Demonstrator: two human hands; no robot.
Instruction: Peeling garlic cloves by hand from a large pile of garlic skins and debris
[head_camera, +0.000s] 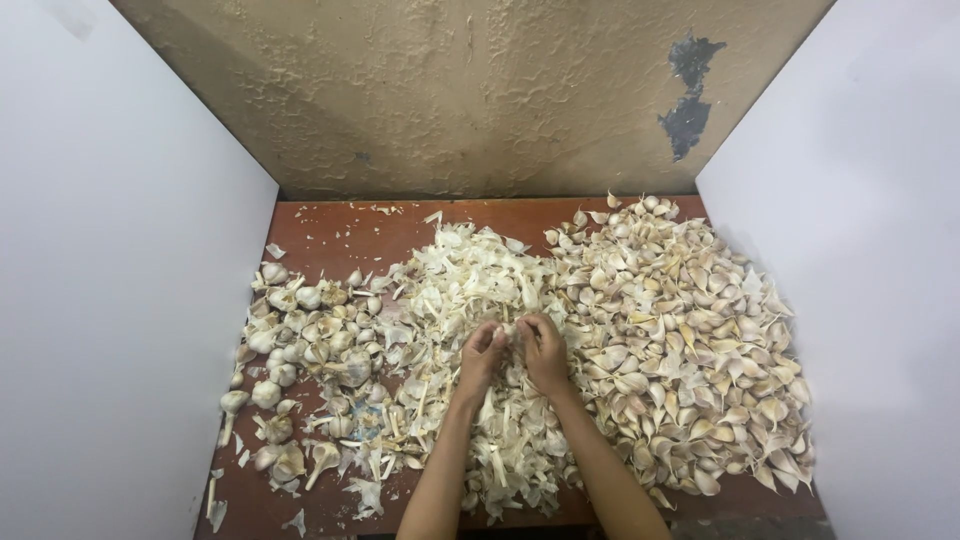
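Note:
Both hands meet over the middle of a reddish-brown table (330, 225). My left hand (482, 358) and my right hand (545, 352) pinch one small garlic bulb (511, 327) between their fingertips. Under them lies a tall heap of papery garlic skins (470, 275). Whole garlic bulbs (300, 335) are piled to the left of my left hand. A broad mound of separated garlic cloves (690, 335) spreads out to the right of my right hand.
White panels stand on the left (110, 280) and right (860, 250) sides of the table. A rough beige wall (450, 100) with a dark patch closes the back. Loose skins and stems (365, 490) lie near the front edge.

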